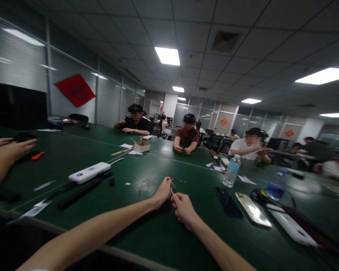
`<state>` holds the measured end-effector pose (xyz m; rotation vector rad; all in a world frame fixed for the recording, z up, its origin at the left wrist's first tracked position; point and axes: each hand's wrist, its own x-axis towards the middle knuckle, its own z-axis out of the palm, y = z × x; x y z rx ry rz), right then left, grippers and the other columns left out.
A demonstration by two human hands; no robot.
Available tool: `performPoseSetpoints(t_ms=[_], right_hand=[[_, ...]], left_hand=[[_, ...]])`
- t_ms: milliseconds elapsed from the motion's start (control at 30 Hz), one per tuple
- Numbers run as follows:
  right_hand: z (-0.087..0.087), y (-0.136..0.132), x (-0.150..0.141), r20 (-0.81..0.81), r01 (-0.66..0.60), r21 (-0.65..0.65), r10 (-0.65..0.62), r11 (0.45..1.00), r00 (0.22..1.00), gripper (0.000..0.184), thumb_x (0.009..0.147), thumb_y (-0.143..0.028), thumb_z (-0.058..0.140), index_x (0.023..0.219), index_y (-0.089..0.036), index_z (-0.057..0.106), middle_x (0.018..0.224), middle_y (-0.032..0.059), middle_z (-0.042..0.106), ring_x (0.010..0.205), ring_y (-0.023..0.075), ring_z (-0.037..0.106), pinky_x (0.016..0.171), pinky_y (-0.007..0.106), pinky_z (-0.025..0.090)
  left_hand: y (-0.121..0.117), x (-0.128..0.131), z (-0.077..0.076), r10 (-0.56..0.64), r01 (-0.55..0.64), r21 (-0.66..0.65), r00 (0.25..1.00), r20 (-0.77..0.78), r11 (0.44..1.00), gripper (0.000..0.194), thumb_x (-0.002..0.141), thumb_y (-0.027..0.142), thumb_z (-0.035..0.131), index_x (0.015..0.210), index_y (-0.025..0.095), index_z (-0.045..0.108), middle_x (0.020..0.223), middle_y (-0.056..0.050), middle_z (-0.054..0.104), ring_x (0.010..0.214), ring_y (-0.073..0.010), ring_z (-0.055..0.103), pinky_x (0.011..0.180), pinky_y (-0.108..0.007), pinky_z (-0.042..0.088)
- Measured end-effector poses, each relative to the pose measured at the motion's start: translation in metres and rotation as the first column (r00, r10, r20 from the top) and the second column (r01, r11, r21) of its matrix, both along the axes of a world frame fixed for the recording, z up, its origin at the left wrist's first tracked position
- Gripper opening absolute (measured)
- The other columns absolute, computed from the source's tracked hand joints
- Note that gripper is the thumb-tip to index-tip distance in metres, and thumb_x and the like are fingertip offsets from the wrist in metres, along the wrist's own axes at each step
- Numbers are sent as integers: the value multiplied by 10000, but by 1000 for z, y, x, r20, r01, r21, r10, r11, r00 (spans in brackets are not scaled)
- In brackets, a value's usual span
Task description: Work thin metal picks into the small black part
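My left hand [162, 192] and my right hand [183, 210] are close together above the green table [121, 210], both with fingers pinched. Between their fingertips shows a small, thin, pale object [172, 191], too small and dim to name. The right fingers close on its lower end. What the left fingertips grip is largely hidden. To the left of my hands lie a small white scrap [127, 184] and a small black piece [111, 182].
On the left are a white device [89, 172], a black bar [78, 194] and another person's hands [12, 150]. A water bottle [232, 172], a dark phone [228, 202], a gold phone [252, 209] and cables stand or lie right. An open box [141, 146] and seated people are farther off.
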<state>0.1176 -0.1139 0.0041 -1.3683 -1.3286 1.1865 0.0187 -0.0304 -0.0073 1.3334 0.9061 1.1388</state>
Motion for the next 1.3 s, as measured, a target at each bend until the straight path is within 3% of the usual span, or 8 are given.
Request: performPoseSetpoints(t_ms=[267,500,633,767,833,1033,1167,1300], right_hand=[[-9,-3,-11,21,104,52,-105,993,994,290,842,-452,399,829,-185,510,575,-57,402,340,32,325,285,137,187],[-1,9,15,-86,320,11,-318,947,944,224,857,-397,359,867,-195,455,600,-58,378,345,32,311,284,142,177],[5,10,33,-109,249,2,-247,969,963,216,831,-403,402,850,-199,472,579,-73,354,330,24,277,286,130,155],[10,4,35,-47,-29,-3,29,1000,998,242,803,-424,444,852,-195,504,563,-83,369,310,13,239,283,125,139],[13,2,35,3,-103,-13,103,995,995,259,804,-435,445,851,-189,511,565,-84,380,305,8,242,284,125,149],[15,-1,39,92,-149,-49,153,988,984,291,812,-458,433,860,-188,529,568,-80,378,306,13,261,280,130,145],[20,-4,38,62,-190,-60,193,980,979,303,826,-451,408,874,-182,538,579,-76,383,316,11,259,291,130,154],[24,-7,36,2,-212,-48,212,976,977,294,831,-426,399,891,-176,541,596,-71,402,320,7,252,303,131,158]], left_hand=[[-14,-3,17,-29,29,-4,999,41,1000,300,852,460,342,1022,234,440,520,58,389,437,-109,358,450,-222,239],[-7,4,-3,-103,103,2,989,106,995,385,839,544,343,1062,240,417,464,95,292,367,-84,276,406,-191,178],[2,-1,-5,-200,218,-64,955,220,974,404,825,570,353,1049,240,412,471,108,245,358,-65,224,401,-172,163],[6,-8,2,-312,360,-83,884,347,929,395,817,549,398,1057,236,421,499,110,217,369,-52,217,409,-166,189],[6,-10,4,-332,390,-87,866,375,917,389,815,537,415,1068,241,423,524,104,237,381,-46,231,416,-162,197],[9,-8,3,-335,409,-122,857,392,904,418,796,550,446,1072,235,444,561,87,300,414,-46,279,430,-164,204],[13,-7,-1,-330,410,-177,874,355,895,476,786,602,415,1009,187,482,519,88,269,404,-54,274,429,-175,199],[13,-7,-3,-334,400,-143,879,341,906,480,793,605,400,974,171,495,490,95,243,390,-53,226,419,-183,172]])
